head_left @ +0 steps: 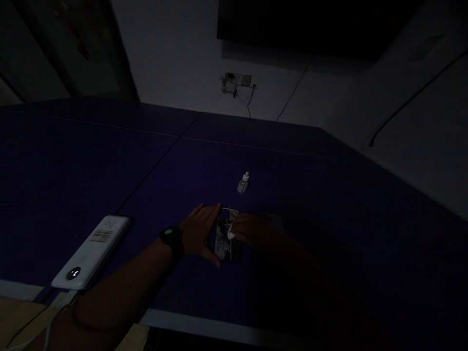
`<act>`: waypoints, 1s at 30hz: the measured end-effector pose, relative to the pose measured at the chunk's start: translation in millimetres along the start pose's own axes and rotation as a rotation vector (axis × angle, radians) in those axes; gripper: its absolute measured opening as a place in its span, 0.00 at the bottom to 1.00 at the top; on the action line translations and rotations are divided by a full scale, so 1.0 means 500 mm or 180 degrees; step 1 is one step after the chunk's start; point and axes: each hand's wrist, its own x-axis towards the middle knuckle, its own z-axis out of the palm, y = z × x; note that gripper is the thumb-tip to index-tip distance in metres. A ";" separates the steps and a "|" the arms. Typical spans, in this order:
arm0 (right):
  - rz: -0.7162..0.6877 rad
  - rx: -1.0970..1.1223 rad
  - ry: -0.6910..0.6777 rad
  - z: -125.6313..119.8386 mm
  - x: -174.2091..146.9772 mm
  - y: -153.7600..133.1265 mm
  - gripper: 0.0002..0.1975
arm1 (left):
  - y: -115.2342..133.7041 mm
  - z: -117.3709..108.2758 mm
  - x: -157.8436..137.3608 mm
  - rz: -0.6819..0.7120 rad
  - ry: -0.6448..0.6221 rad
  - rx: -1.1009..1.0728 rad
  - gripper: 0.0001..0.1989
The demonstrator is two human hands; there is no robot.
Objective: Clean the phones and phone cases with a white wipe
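Well, I'm counting one patterned phone case (222, 242), lying flat on the blue table (175, 170). My left hand (198, 231) is resting widely spread along its left edge, and my right hand (252, 229) is pinching one white wipe (231, 232) on its surface. One small bottle (243, 185) is sitting beyond; one white power bank (91, 251) is lying leftward.

Smooth, matt-looking table (175, 170)
Beside the left hand (199, 229), a glossy phone case (222, 247); in the right hand (250, 228), a cloth or paper wipe (230, 234); beyond both, a clear plastic bottle (242, 186).
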 end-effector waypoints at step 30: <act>0.0338 -0.0301 0.0176 0.000 -0.013 0.006 0.09 | 0.001 0.002 0.002 -0.0015 0.0043 -0.0064 0.76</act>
